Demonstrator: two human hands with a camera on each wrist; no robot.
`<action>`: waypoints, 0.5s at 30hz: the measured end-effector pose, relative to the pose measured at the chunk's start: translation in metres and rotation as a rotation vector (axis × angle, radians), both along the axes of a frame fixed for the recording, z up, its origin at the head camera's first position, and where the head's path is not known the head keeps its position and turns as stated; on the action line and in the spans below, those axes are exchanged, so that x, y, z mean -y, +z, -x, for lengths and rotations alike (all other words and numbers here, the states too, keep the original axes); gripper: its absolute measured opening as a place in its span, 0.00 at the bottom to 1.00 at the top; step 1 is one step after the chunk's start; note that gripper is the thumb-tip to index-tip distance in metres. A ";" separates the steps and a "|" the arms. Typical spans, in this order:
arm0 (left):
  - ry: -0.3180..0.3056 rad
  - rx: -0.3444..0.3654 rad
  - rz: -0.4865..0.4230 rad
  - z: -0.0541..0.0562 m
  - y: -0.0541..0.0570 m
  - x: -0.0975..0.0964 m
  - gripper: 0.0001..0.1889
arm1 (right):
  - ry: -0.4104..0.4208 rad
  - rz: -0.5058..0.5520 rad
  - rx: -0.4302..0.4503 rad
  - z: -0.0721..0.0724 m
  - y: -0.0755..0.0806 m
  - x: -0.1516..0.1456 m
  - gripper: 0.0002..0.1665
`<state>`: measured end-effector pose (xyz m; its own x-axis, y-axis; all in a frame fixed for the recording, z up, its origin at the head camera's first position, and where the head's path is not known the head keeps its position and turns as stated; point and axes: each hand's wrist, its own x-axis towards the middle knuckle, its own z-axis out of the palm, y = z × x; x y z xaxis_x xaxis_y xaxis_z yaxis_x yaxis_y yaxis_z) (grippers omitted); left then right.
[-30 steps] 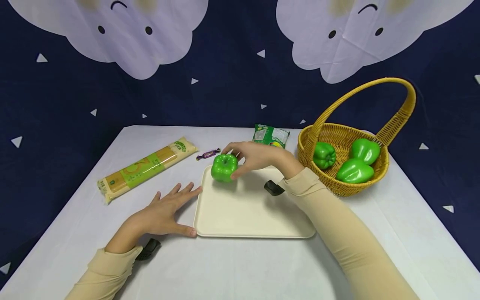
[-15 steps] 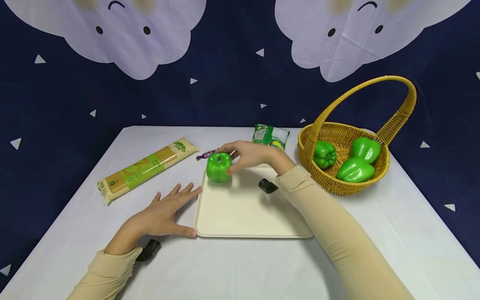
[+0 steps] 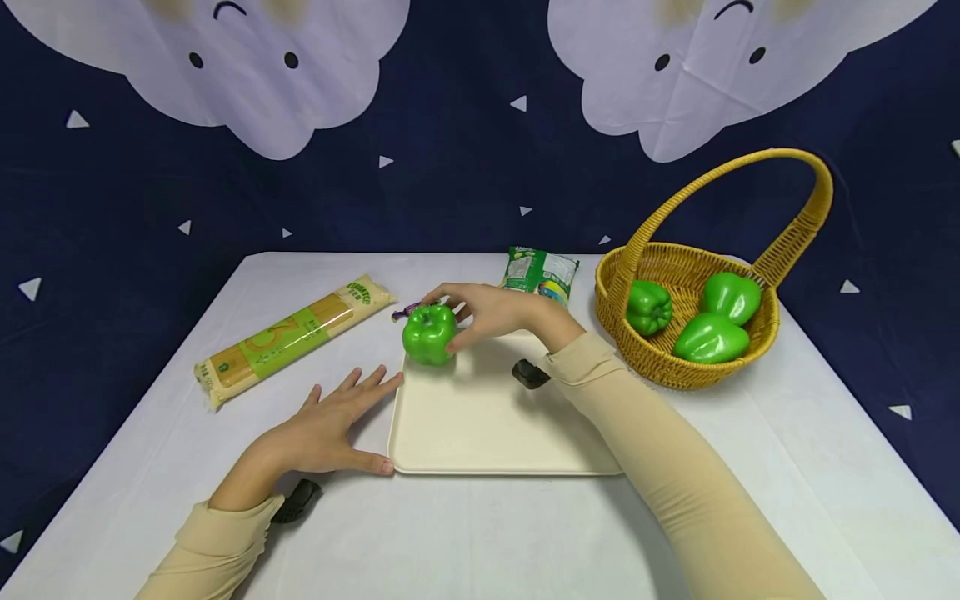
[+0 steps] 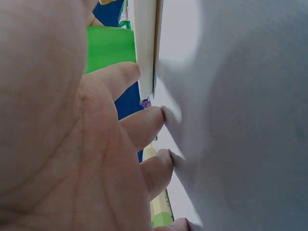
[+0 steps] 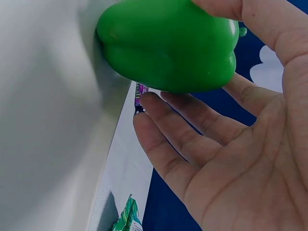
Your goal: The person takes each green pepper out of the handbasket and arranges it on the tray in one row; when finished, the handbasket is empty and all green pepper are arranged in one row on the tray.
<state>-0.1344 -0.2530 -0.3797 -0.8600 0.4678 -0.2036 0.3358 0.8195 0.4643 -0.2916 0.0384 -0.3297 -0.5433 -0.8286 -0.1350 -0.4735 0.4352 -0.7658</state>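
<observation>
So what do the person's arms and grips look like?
The left sleeve and right sleeve are plain beige with a few wrinkles and no pattern. A small black gadget sticks out by the left wrist, and a matching black gadget by the right. The left grip and right grip have no gloves. I see no cables.

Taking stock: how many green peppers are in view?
4: one pepper in the right hand; three in the basket, left, back right and front right. More may be hidden.
</observation>
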 end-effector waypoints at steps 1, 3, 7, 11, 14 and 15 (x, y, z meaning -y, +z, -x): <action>0.000 0.000 0.000 0.000 0.000 0.000 0.65 | -0.004 -0.002 0.000 0.000 0.000 0.000 0.47; 0.000 0.001 0.000 0.000 0.000 0.000 0.65 | -0.016 -0.012 -0.005 -0.002 0.001 0.001 0.48; 0.002 -0.002 -0.004 -0.001 0.000 0.000 0.65 | -0.048 -0.050 -0.033 -0.004 0.003 0.002 0.49; 0.004 -0.005 -0.007 -0.001 0.000 0.000 0.65 | -0.057 -0.081 -0.088 -0.005 0.004 0.004 0.49; 0.005 -0.006 -0.006 -0.001 0.000 0.000 0.65 | -0.051 -0.093 -0.134 -0.004 0.003 0.006 0.47; 0.005 -0.006 -0.006 -0.001 0.000 0.000 0.65 | -0.050 -0.097 -0.145 -0.003 0.004 0.006 0.47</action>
<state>-0.1337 -0.2529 -0.3797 -0.8634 0.4649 -0.1959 0.3348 0.8185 0.4670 -0.2882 0.0322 -0.3259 -0.6033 -0.7868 -0.1301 -0.5520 0.5297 -0.6439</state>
